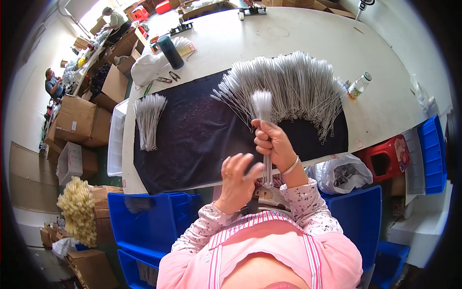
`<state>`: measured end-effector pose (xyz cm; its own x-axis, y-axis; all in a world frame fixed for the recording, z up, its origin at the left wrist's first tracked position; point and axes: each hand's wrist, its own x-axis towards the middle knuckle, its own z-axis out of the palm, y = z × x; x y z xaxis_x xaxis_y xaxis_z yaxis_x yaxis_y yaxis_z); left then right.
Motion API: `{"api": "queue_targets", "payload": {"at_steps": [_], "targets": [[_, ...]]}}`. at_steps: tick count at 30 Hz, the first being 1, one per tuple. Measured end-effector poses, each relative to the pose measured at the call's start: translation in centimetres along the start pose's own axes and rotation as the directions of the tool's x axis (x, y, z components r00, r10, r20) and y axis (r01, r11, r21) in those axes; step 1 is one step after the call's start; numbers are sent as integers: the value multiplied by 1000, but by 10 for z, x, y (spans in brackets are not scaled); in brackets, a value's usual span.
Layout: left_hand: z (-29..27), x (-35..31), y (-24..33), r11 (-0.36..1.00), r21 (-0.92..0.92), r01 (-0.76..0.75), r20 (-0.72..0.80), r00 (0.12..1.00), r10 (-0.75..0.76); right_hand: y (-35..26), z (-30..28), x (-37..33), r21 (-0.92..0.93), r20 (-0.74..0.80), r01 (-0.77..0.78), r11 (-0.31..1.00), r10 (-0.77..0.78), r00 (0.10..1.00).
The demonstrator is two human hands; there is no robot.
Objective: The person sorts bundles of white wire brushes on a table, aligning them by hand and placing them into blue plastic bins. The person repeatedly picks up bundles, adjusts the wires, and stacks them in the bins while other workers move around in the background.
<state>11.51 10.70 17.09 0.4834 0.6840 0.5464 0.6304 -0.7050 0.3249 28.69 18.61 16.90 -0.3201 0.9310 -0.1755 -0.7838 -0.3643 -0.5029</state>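
A bundle of thin wire-handled brushes with white bristles point(262, 103) stands upright in my right hand point(274, 144), whose fingers are wrapped round the wire stems. The looped wire ends hang below my fist. Beside it, to the left, my left hand point(239, 180) is raised with its fingers spread, holding nothing. Beyond my hands a large fanned pile of the same brushes point(293, 86) lies on a dark cloth point(192, 130). At the cloth's left edge lies a smaller bunch of brushes point(150, 120).
On the white table point(308, 29) are a dark cylinder point(170, 52), snips point(174, 76) and a glass bottle point(359, 85). Blue bins point(144, 219) flank me below the edge. A red stool point(385, 156) stands at right. Two people are at a far-left bench among cardboard boxes point(77, 115).
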Motion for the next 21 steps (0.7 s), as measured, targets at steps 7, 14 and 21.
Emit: {"api": "queue_targets", "payload": {"at_steps": [7,14,21], "targets": [[7,-9,-3,-393,-802,450,593,684,-426,53,36,-9,-228,91,21,974,0,996],[31,-52,-23,-371,-599,710,801,540,-258,73,35,-19,-251,199,-49,967,101,975],[27,-32,-8,-300,-652,696,749,531,-397,40,-2,-20,-766,407,507,396,-313,858]]}}
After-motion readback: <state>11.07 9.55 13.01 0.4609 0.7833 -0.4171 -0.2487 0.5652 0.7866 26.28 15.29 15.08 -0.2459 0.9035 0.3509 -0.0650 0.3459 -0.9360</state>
